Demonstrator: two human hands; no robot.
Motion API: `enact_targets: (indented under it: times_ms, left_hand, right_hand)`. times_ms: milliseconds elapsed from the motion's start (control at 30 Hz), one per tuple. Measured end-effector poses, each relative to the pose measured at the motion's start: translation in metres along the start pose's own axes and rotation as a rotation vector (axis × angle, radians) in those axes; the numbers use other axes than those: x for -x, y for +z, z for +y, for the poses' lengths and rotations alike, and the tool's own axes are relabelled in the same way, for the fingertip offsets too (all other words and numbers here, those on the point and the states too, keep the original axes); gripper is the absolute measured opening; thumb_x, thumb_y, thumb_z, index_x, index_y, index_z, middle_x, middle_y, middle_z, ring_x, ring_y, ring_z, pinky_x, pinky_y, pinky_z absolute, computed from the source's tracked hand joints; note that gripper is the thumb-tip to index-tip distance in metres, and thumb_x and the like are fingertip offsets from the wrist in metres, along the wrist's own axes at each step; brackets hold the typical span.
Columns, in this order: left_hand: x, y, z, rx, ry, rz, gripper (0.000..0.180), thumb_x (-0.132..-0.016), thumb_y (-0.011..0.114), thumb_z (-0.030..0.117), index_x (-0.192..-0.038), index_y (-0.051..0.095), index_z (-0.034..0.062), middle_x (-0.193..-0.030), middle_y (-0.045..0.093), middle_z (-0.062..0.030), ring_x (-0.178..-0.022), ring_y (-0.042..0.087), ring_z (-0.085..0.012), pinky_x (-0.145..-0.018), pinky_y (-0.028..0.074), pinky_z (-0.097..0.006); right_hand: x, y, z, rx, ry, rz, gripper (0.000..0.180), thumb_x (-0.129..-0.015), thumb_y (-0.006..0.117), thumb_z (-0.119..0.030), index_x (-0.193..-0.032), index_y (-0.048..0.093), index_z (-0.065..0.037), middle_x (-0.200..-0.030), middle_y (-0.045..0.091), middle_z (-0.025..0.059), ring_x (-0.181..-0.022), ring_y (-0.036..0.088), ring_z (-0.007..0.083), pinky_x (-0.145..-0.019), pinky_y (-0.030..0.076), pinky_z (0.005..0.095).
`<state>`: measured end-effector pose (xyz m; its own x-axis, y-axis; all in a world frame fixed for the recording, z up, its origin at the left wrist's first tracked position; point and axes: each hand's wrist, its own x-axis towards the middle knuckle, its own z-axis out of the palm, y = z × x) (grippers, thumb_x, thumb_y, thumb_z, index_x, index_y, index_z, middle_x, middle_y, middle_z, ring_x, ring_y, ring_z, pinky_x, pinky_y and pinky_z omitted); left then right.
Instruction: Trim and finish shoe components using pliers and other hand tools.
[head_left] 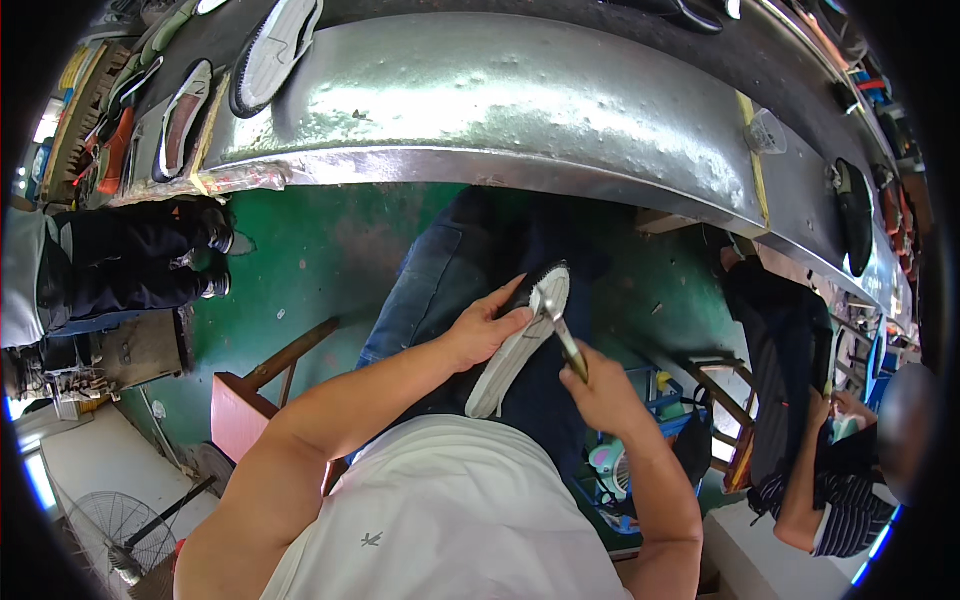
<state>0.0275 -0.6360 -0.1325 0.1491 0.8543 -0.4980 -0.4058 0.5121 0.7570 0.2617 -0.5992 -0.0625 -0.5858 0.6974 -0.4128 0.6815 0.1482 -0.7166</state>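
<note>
Left hand (pixel 485 328) grasping a shoe (pixel 515 362) by its left side, toward the far end; thumb reaches onto the pale underside, fingers along the dark edge. Shoe lies slantwise over the lap, pale side up, far end tipped right, near end just beyond the white shirt (pixel 450 510). Bulk of it sits to the right of and nearer than the left hand; the far tip runs past the fingers.

Right hand (pixel 603 390) closed round the handle of a hammer (pixel 564 335), to the right of the shoe and apart from it. Hammer head over the shoe's far part, right of the left thumb; contact cannot be told.

Jeans (pixel 425 285) under and left of the work. Metal bench (pixel 490 95) beyond the knees. Blue crate (pixel 657 403) on the right.
</note>
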Motion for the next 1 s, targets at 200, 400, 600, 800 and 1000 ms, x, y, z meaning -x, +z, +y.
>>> enact_targets:
  times_ms: [200, 400, 600, 800, 1000]
  left_hand:
    - [0.002, 0.009, -0.002, -0.319, 0.164, 0.082, 0.063, -0.102, 0.057, 0.014, -0.159, 0.03, 0.0093, -0.14, 0.057, -0.0106, -0.122, 0.054, -0.0154, -0.105, 0.042, -0.027]
    - [0.003, 0.009, 0.013, -0.998, 0.499, 0.034, 0.059, -0.1, 0.054, 0.014, -0.156, 0.036, 0.0183, -0.12, 0.062, -0.0235, -0.107, 0.064, -0.0353, -0.093, 0.052, -0.038]
    - [0.0, 0.02, 0.022, -1.099, 0.443, -0.021, 0.045, -0.101, 0.053, 0.017, -0.145, 0.051, 0.0198, -0.1, 0.063, -0.0229, -0.09, 0.065, -0.0396, -0.08, 0.055, -0.045]
    - [-0.003, 0.036, 0.04, -1.24, 0.267, -0.147, 0.04, -0.101, 0.052, 0.018, -0.142, 0.054, 0.0221, -0.112, 0.062, -0.0268, -0.101, 0.064, -0.045, -0.087, 0.053, -0.048]
    - [-0.001, 0.021, 0.011, -0.975, 0.33, -0.067, 0.056, -0.102, 0.053, 0.02, -0.153, 0.032, 0.0084, -0.131, 0.056, -0.0326, -0.124, 0.057, -0.0442, -0.106, 0.045, -0.043]
  right_hand:
    - [-0.005, 0.035, 0.003, -0.901, 0.383, -0.182, 0.022, -0.102, 0.056, -0.018, -0.111, 0.061, 0.002, -0.082, 0.064, 0.0043, -0.066, 0.059, 0.0102, -0.056, 0.047, 0.0265]
    - [0.002, 0.084, 0.013, -1.125, 0.321, 0.008, 0.02, -0.103, 0.055, -0.016, -0.112, 0.061, 0.001, -0.084, 0.064, 0.0044, -0.071, 0.06, 0.0119, -0.052, 0.045, 0.0248]
    - [0.017, 0.023, 0.069, -1.558, 0.332, -0.508, 0.032, -0.102, 0.059, -0.023, -0.121, 0.059, 0.003, -0.099, 0.066, 0.0109, -0.077, 0.065, 0.0173, -0.046, 0.046, 0.0245]
    - [-0.005, 0.002, 0.04, -0.784, 0.098, 0.18, 0.048, -0.108, 0.041, -0.039, -0.111, 0.06, 0.005, -0.083, 0.067, 0.01, -0.065, 0.064, 0.0159, -0.055, 0.049, 0.0288]
    - [-0.032, -0.02, 0.023, -0.5, 0.027, 0.064, 0.045, -0.108, 0.04, -0.035, -0.096, 0.063, 0.002, -0.076, 0.064, 0.0068, -0.06, 0.059, 0.0142, -0.058, 0.048, 0.0296]
